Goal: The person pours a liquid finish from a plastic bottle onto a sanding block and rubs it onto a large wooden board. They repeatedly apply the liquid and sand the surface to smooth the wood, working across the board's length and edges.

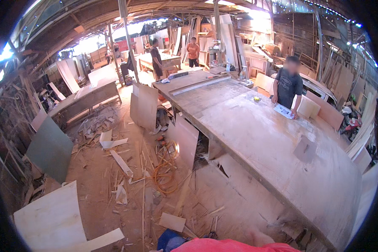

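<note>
Neither of my hands shows; only red clothing (235, 246) and a bit of blue cloth (170, 240) come in at the lower edge. To my right stretches a long, dusty worktable (256, 130). A flat greyish square piece (305, 148) lies on its near half. Farther along is a small yellow object (256, 98), too small to name. Across the table a person in a dark shirt (289, 86) bends over a white printed sheet (284, 111), with both hands at it.
Wood offcuts (121, 161) and a coiled orange hose (164, 178) litter the floor. Leaning panels (143, 105) stand beside the table. A pale board (52, 216) lies at the near left, a green panel (50, 145) behind it. Two more people stand at the back near another table (159, 62).
</note>
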The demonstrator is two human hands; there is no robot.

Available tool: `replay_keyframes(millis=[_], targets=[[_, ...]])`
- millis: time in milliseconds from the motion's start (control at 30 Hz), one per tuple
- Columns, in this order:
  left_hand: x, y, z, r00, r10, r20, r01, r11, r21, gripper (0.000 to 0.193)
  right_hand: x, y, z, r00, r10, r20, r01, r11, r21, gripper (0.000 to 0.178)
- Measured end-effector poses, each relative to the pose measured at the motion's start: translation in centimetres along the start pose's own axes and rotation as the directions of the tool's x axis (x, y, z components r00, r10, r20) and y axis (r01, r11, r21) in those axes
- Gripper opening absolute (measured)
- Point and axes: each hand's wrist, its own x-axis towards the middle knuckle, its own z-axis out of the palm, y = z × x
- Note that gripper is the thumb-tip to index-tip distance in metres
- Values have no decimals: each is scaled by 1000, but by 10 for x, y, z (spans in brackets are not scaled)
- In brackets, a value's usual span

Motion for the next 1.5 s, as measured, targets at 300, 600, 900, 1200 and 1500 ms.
replay_keyframes(millis=[300, 600, 900, 1200, 1500], targets=[[106, 120, -84, 999, 29, -14, -31, 989, -143, 40, 235, -276, -192, 904, -285, -320, 390, 856, 340, 34], [246, 108, -277, 995, 84, -55, -89, 991, -101, 34, 245, -392, -44, 971, -180, 155, 194, 978, -80, 31], [351, 138, -478, 958, -171, -232, -52, 689, -723, 14, 301, -521, -87, 963, -67, 262, 91, 993, -80, 30], [495, 151, -559, 972, -97, -212, 21, 942, -335, 22, 556, -783, -153, 916, -259, 306, 336, 912, -233, 29], [639, 277, -683, 986, -133, -97, 77, 892, -446, 29, 719, -1341, -291, 585, -811, -8, 785, 564, 254, 30]])
